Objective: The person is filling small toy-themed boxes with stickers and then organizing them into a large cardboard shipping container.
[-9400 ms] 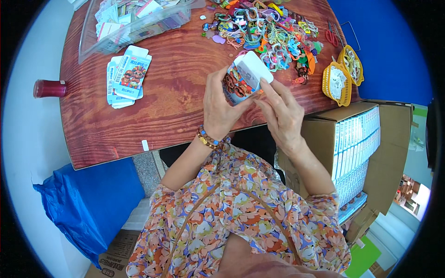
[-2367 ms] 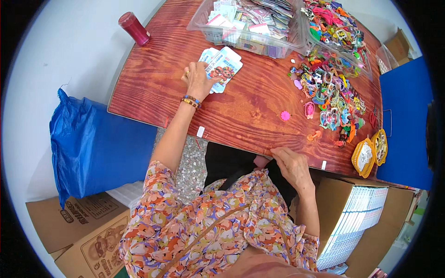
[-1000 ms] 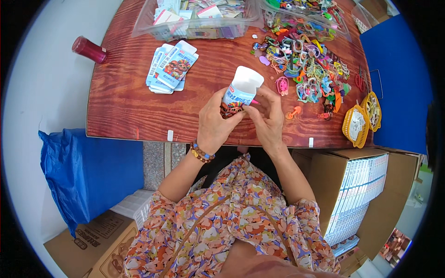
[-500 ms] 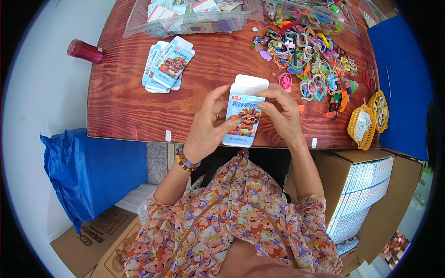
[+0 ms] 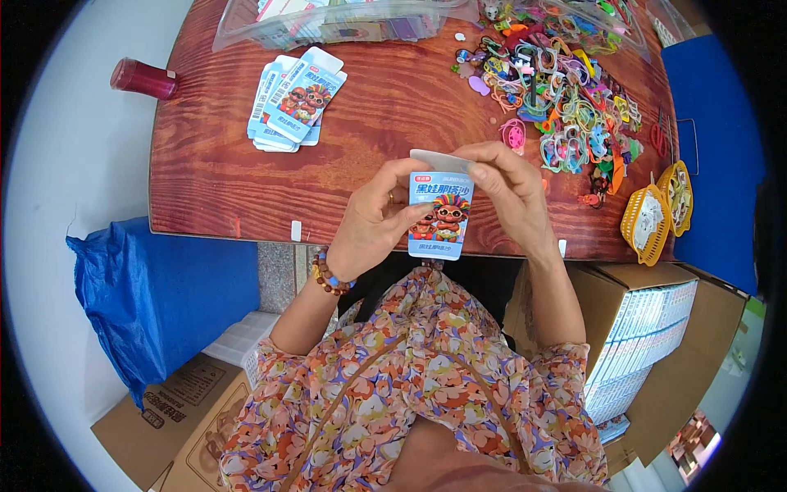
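A small flat light-blue carton (image 5: 449, 220) with cartoon figures on its front is held upright over the table's near edge. My left hand (image 5: 373, 215) grips its left side, thumb across the front. At the upper right corner, my right hand (image 5: 516, 190) is closed with thumb and fingers on the carton's top flap (image 5: 436, 159), which is white-grey and folded partly over. Whether anything is inside the carton cannot be seen. Beyond my left hand, a stack of similar blue cartons (image 5: 297, 98) lies fanned on the table.
A wooden-look table (image 5: 385, 98) bears a clear plastic bin (image 5: 287, 37) of cards, a heap of colourful bands and trinkets (image 5: 566, 107), red scissors (image 5: 658, 135), yellow baskets (image 5: 643, 225) and a dark red jar (image 5: 143, 79). An open cardboard box (image 5: 705, 361) of packed cartons stands right, a blue bag (image 5: 172, 295) left.
The carton's top flap, standing up before, is now tilted over under my right fingers. Both hands and the carton have shifted slightly right. The view has moved a little.
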`<state>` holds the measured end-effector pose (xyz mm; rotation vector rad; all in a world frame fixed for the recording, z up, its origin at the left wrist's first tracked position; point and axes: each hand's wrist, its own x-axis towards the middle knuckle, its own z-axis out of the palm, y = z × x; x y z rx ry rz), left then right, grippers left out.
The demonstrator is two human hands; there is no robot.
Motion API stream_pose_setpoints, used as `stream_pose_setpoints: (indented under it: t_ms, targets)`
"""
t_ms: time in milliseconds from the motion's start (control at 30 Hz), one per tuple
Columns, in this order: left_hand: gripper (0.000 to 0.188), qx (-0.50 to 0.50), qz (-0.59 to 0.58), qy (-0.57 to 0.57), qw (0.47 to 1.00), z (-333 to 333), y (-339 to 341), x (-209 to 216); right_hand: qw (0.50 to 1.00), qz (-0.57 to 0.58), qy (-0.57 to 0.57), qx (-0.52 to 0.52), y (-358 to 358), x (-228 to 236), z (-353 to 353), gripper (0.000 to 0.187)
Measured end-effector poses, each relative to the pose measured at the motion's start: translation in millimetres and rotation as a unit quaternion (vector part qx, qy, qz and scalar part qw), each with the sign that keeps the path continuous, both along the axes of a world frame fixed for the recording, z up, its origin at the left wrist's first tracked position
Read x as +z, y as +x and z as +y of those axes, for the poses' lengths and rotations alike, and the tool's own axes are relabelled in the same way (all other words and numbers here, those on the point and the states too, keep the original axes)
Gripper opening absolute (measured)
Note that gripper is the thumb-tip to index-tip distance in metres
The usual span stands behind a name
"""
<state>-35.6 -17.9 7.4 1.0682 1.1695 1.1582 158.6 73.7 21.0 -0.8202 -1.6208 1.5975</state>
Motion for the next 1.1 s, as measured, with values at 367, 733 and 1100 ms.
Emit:
stream_pose_setpoints:
  t_ms: [367,733,1100]
  targets:
    - [0.053,-0.042,0.014,0.013,0.999,-8.6,-5.2,-2.1,0.987,-0.094,-0.087,0.092,6.3,18.3,13.1,0.018]
    - [0.06,-0.038,0.016,0.004,0.999,-8.3,-7.8,-12.6,0.973,-0.208,0.002,0.098,2.8,26.9,11.2,0.019]
    - [0.064,-0.014,-0.028,-0.005,0.999,-4.0,-5.7,-2.2,0.93,-0.211,0.271,0.127,3.7,28.8,7.5,0.027]
